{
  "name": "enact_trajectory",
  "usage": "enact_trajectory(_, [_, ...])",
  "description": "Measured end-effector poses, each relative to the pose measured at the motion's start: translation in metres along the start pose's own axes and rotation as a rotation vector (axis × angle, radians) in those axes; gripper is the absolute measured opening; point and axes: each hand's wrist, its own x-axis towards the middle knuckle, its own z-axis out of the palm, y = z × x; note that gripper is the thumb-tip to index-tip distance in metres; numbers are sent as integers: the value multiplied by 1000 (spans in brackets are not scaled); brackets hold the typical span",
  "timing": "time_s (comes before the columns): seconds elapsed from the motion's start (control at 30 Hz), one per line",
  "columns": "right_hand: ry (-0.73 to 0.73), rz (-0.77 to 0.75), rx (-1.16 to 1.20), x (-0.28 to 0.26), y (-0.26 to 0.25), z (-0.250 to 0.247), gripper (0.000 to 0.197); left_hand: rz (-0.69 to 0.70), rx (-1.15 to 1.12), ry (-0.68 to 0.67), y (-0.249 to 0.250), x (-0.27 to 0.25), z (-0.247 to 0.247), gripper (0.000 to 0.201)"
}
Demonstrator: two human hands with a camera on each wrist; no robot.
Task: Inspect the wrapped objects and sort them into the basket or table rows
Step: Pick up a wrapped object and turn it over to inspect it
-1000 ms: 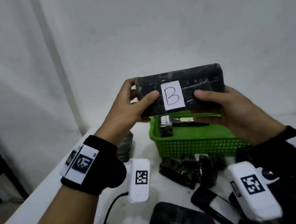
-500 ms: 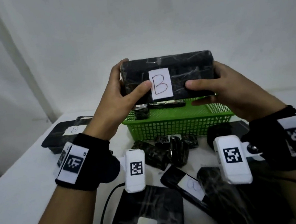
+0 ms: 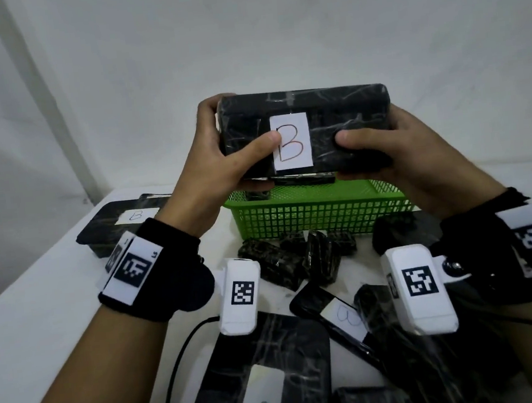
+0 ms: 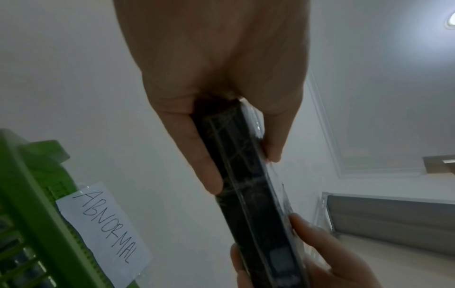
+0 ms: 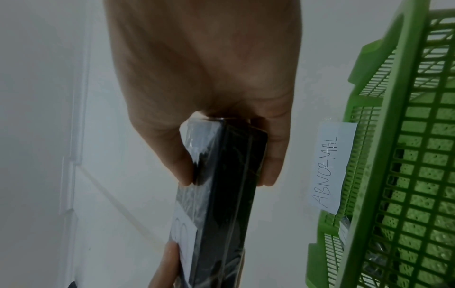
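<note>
holding: both hands grip one black wrapped block (image 3: 306, 126) up in the air, above the far rim of the green basket (image 3: 318, 215).
left hand: the left hand (image 3: 219, 170) clasps the block's left end, thumb pressed on the front face just touching the white label, fingers curled behind; the left wrist view shows the block (image 4: 248, 175) edge-on between thumb and fingers of that hand (image 4: 221, 68).
right hand: the right hand (image 3: 416, 160) clasps the right end the same way, thumb on the front, fingers round the back; in the right wrist view the block (image 5: 226, 175) runs down from this hand (image 5: 204, 68).
label: a white paper label (image 3: 290, 141) on the block's front face bears a handwritten "b".
basket: green mesh plastic, standing on the white surface (image 3: 41, 314), with dark wrapped items inside; a paper tag reading "abnormal" (image 4: 103, 230) is taped to its wall, also seen in the right wrist view (image 5: 329, 169).
surface, left: a flat black wrapped packet with a "b" label (image 3: 123, 221) lies to the left of the basket.
surface, near: a heap of small dark wrapped pieces (image 3: 299, 259) lies just in front of the basket; closer to the person lie larger black wrapped packets (image 3: 265, 380), two of them showing "b" labels.
wrists: black bands with white marker tags sit on both wrists.
</note>
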Motion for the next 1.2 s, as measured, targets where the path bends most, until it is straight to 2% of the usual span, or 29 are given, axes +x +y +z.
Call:
enact_trajectory(0.27, [54, -102, -12, 4, 3, -5, 71, 19, 16, 9, -4, 3, 9, 58])
enact_trajectory(0.4, [155, -173, -107, 5, 8, 2, 66, 15, 28, 61, -4, 4, 10, 58])
enact_trajectory(0.5, [191, -175, -175, 7, 11, 5, 74, 30, 33, 71, -2, 5, 5, 60])
enact_trajectory(0.57, [165, -165, -186, 6, 10, 4, 77, 32, 38, 56, -3, 6, 2, 62])
enact_trajectory(0.7, [173, -200, -279, 1, 10, -2, 69, -4, 84, -13, -4, 7, -2, 72])
enact_trajectory(0.73, [191, -204, -345, 0, 11, -1, 70, -15, 78, -19, -3, 8, -2, 67])
enact_trajectory(0.8, [212, -198, -455, -2, 12, 1, 75, -41, 12, -12, 1, 9, -2, 41])
enact_trajectory(0.87, [204, -202, -482, -1, 13, 2, 72, -62, -37, -3, 2, 8, -2, 26])
enact_trajectory(0.93, [166, -207, -494, 0, 13, 4, 66, -68, -3, -6, 0, 9, -3, 22])
enact_trajectory(1.03, [125, -198, -516, -1, 13, 2, 68, -134, 48, -48, -3, 10, -7, 23])
enact_trajectory(1.1, [86, -158, -444, 0, 11, 0, 66, -141, 24, -73, -1, 11, -9, 27])
enact_trajectory(1.2, [72, -57, -104, 3, 13, 2, 43, -88, 19, -48, -3, 10, -6, 31])
